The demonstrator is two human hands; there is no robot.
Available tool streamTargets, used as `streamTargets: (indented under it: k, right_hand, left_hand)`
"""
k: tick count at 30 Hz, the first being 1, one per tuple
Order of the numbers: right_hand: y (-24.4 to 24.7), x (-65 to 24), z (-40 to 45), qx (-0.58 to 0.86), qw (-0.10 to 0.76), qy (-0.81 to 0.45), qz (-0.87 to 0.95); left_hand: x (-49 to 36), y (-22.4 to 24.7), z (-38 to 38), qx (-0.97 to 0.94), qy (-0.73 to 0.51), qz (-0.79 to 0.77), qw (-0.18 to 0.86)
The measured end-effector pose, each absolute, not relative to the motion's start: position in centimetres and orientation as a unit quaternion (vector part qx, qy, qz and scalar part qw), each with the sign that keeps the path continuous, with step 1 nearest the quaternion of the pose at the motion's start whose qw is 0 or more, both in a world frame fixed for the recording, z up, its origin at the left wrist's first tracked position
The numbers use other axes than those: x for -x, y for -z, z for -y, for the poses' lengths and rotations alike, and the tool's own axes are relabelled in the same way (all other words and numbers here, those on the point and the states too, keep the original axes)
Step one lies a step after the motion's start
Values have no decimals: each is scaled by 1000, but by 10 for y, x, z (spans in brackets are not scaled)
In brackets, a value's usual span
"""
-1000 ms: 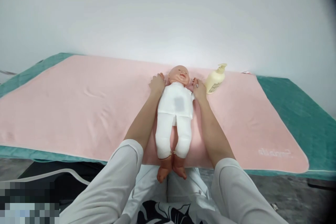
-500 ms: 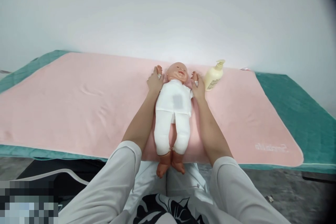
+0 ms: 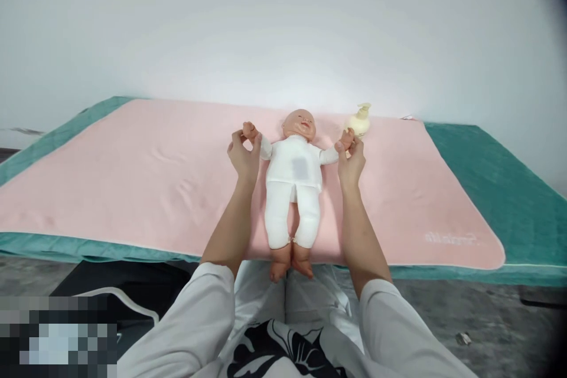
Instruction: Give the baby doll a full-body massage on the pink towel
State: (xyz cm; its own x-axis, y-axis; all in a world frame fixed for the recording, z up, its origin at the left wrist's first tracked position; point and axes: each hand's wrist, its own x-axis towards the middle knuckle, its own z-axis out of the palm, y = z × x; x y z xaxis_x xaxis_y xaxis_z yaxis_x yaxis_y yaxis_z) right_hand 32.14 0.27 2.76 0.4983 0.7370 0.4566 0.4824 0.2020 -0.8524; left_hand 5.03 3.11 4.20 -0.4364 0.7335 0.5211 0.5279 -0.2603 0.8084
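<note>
Doll (image 3: 293, 159) face-up on pink mat (image 3: 177, 189), left hand (image 3: 244, 159) and right hand (image 3: 352, 164) at its sides, fingers pinching its outstretched hands

Wall (image 3: 283, 23): plain, pale grey, 10 through 2 o'clock; light brightest low at 12. Counter (image 3: 535, 275) below it, teal quilted cover (image 3: 500, 189) showing at 3. Floor (image 3: 491, 322): mottled grey, 4 o'clock. Black surface (image 3: 128, 276), unidentified, at 8.
</note>
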Motion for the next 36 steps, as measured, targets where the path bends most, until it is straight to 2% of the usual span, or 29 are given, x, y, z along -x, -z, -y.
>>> streamTargets:
  k: [7,13,16,20,29,33,36]
  right_hand:
    - [-15,-319,63,678,544,-144,473]
    - [2,-311,97,743,437,-197,468]
    - [8,-308,104,725,438,-208,489]
    - [20,-307,105,706,450,-144,527]
    - [25,-305,108,720,408,-90,555]
    - [12,-306,108,753,412,-131,496]
    - [7,-313,101,755,461,-155,440]
  left_hand:
    - [-37,-12,26,-512,-553,-647,119]
    - [-30,-6,53,-558,-411,-713,112]
    - [-28,-7,58,-591,-339,-727,89]
    - [-29,-7,61,-608,-286,-737,71]
    - [-30,-7,61,-611,-280,-738,61]
    - [-29,-5,60,-590,-333,-724,131]
    - [-27,-5,59,-541,-407,-715,174]
